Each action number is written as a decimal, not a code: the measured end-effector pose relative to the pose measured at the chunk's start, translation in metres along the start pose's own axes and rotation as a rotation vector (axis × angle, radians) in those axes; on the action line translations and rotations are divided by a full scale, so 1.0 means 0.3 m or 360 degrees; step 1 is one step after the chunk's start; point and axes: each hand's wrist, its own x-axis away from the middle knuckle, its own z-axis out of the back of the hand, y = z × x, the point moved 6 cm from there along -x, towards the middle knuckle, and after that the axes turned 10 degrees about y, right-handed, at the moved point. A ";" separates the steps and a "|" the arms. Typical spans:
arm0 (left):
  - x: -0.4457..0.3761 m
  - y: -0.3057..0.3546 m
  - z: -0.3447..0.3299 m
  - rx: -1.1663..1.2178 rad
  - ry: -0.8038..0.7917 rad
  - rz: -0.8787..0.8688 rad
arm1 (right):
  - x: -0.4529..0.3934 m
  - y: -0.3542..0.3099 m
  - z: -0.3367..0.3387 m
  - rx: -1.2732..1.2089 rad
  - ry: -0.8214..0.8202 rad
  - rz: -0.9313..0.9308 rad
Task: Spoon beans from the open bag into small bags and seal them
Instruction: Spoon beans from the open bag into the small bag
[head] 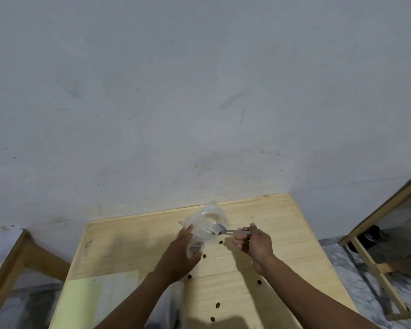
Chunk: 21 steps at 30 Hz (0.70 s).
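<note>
My left hand [180,254] grips a small clear plastic bag [208,227] above the wooden table [133,243]; a few dark beans lie at the bag's bottom near my palm. My right hand [253,242] pinches the handle of a metal spoon [226,231], whose bowl reaches into the bag's open mouth from the right. Several dark beans [204,256] lie loose on the table below and between my hands. Part of a clear bag [173,305] shows under my left forearm; its contents are hidden.
A pale green sheet and papers [97,298] lie on the table's near left. A wooden frame [12,264] stands at the left and another wooden frame [375,233] at the right. A grey wall rises right behind the table's far edge.
</note>
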 end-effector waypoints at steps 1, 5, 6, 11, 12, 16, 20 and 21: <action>-0.003 -0.009 -0.009 -0.0045 -0.0020 0.0030 | 0.001 -0.014 0.016 0.0030 0.0041 0.0046; -0.015 0.004 -0.023 -0.0219 0.0067 -0.0033 | 0.002 -0.113 0.080 0.0116 0.0223 0.0387; -0.015 0.018 -0.026 -0.0263 0.0088 -0.0084 | 0.003 -0.145 0.089 0.0137 0.0258 0.0488; -0.018 0.047 -0.041 -0.0431 0.0155 -0.0198 | 0.063 -0.294 0.053 0.0350 0.0125 0.0929; -0.021 0.046 -0.039 -0.0412 0.0193 -0.0197 | 0.087 -0.310 0.033 0.0435 0.0052 0.1013; -0.024 0.066 -0.014 -0.0234 0.0353 -0.0197 | 0.168 -0.316 -0.063 0.0929 -0.0262 0.1349; -0.015 0.068 0.007 -0.0131 0.0401 -0.0145 | 0.200 -0.318 -0.099 0.1159 -0.0326 0.1610; -0.012 0.065 0.009 -0.0133 0.0387 -0.0111 | 0.207 -0.330 -0.096 0.1095 -0.0287 0.1636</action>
